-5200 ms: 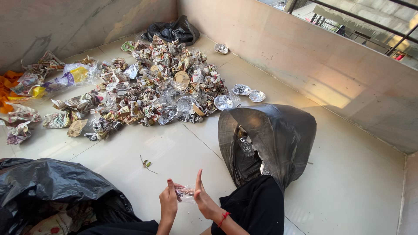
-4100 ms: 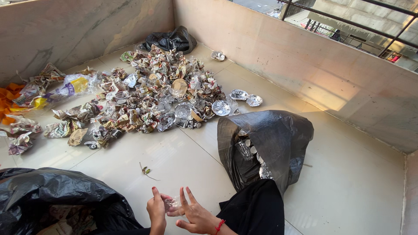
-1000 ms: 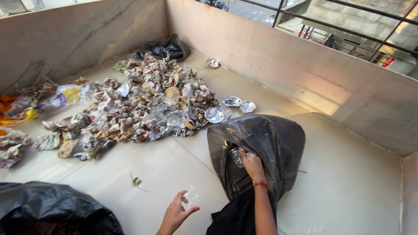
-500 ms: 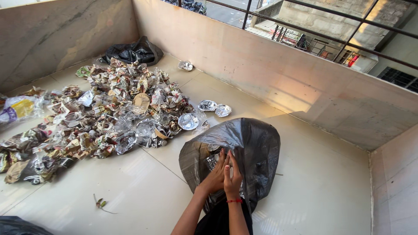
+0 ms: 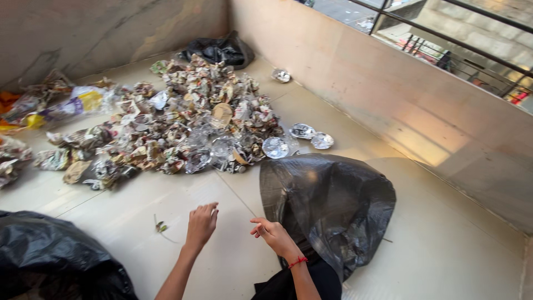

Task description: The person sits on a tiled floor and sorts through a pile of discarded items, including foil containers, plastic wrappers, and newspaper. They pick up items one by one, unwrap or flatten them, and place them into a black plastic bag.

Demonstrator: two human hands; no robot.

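Note:
My left hand (image 5: 201,223) hovers over the tiled floor with loosely curled fingers and holds nothing. My right hand (image 5: 273,234), with a red thread at the wrist, is beside it, fingers apart and empty, just left of the mouth of a black plastic bag (image 5: 333,200) that stands upright on the floor. A big heap of crumpled paper wrappers and clear plastic cups (image 5: 183,125) lies beyond both hands.
A second black bag (image 5: 53,255) sits at the lower left, and a third (image 5: 219,50) lies in the far corner. Foil bowls (image 5: 311,135) rest near the low wall (image 5: 400,105) on the right. A small leaf (image 5: 161,226) lies near my left hand.
Both hands have come out of the upright bag's mouth and drawn back left, now empty. The crumpled clear wrapper held earlier is no longer in view. The view has swung left.

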